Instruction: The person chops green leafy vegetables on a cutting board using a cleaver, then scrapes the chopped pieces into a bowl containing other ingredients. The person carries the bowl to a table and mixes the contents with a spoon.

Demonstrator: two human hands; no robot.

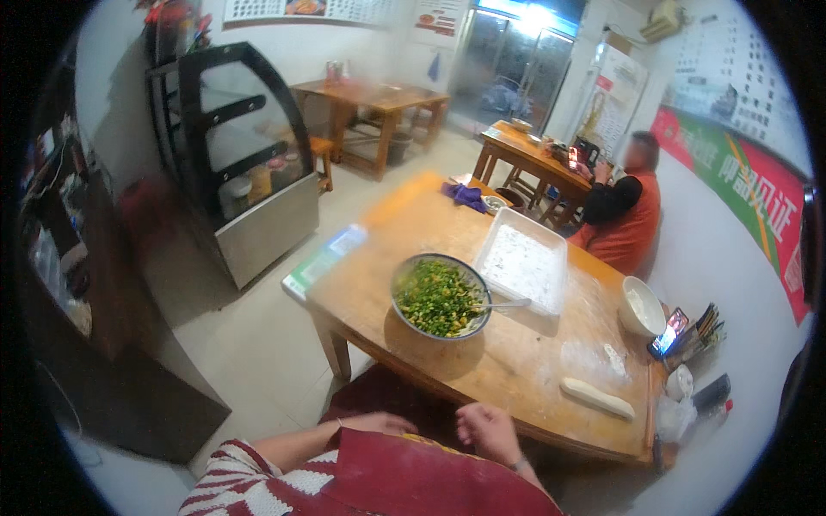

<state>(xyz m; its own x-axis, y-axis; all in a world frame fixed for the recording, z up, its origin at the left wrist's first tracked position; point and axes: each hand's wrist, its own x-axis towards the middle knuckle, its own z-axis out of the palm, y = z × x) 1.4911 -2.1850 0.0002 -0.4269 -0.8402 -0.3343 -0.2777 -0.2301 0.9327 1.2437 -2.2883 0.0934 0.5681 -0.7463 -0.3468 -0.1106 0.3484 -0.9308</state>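
Curling its fingers together, the right hand [489, 432] fronts the wooden table [509, 371]; for the left hand [385, 423], this cannot be told. Chopped greens [437, 297] fill a bowl [476, 327].

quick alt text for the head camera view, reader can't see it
A person's left hand and right hand are in front of a dark red apron, near a floured wooden table holding a bowl of chopped greens, a white tray and a dough rope. Beyond, someone in orange sits at another table.
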